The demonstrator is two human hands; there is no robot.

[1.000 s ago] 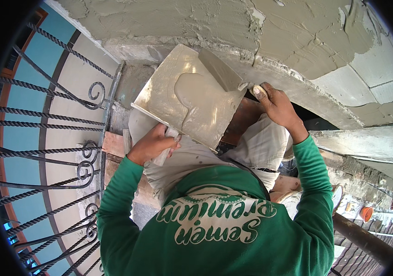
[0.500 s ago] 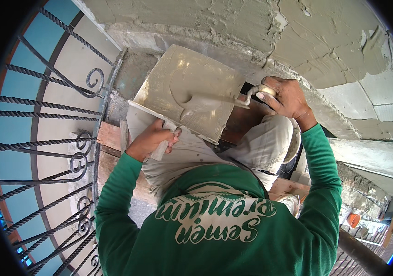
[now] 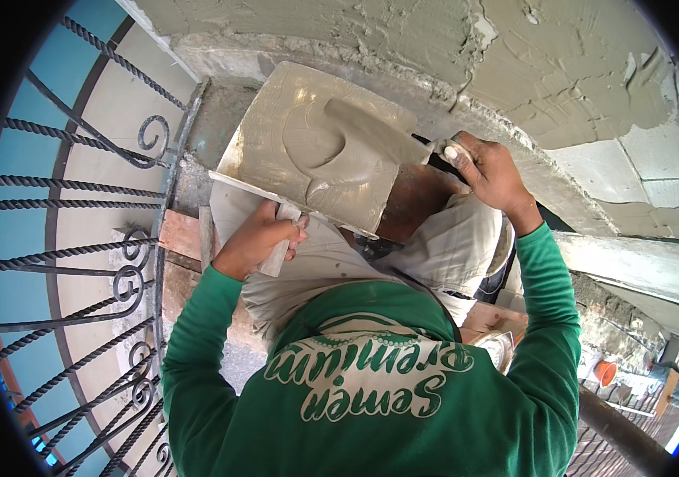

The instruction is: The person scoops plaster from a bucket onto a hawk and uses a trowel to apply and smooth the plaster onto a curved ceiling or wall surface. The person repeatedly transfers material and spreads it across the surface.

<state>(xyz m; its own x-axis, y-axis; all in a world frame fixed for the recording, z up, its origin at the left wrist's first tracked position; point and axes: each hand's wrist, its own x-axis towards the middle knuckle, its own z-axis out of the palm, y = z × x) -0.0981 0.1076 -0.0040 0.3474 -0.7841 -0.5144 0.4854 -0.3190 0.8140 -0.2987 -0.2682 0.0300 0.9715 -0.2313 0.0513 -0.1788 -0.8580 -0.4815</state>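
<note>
My left hand (image 3: 264,240) is closed round the pale handle of a plasterer's hawk (image 3: 253,151), a flat square board held over my lap. Grey wet mortar (image 3: 319,151) is smeared on it, with a curved scraped mark near the middle. In my right hand (image 3: 497,176) is the handle of a trowel (image 3: 412,149). A thick layer of mortar covers its blade, which is tilted over the hawk's right part. Whether the blade's lower edge touches the board, I cannot tell.
Ahead and to the right rises a wall (image 3: 403,40) partly coated with grey mortar, with bare pale tiles (image 3: 605,179) at its right. A black twisted-iron railing (image 3: 77,191) runs along the left. An orange bucket (image 3: 606,373) stands far right.
The trowel has turned, so its mortar-loaded face now shows instead of its edge. My right hand has rolled with it. The hawk has shifted slightly left and away from me.
</note>
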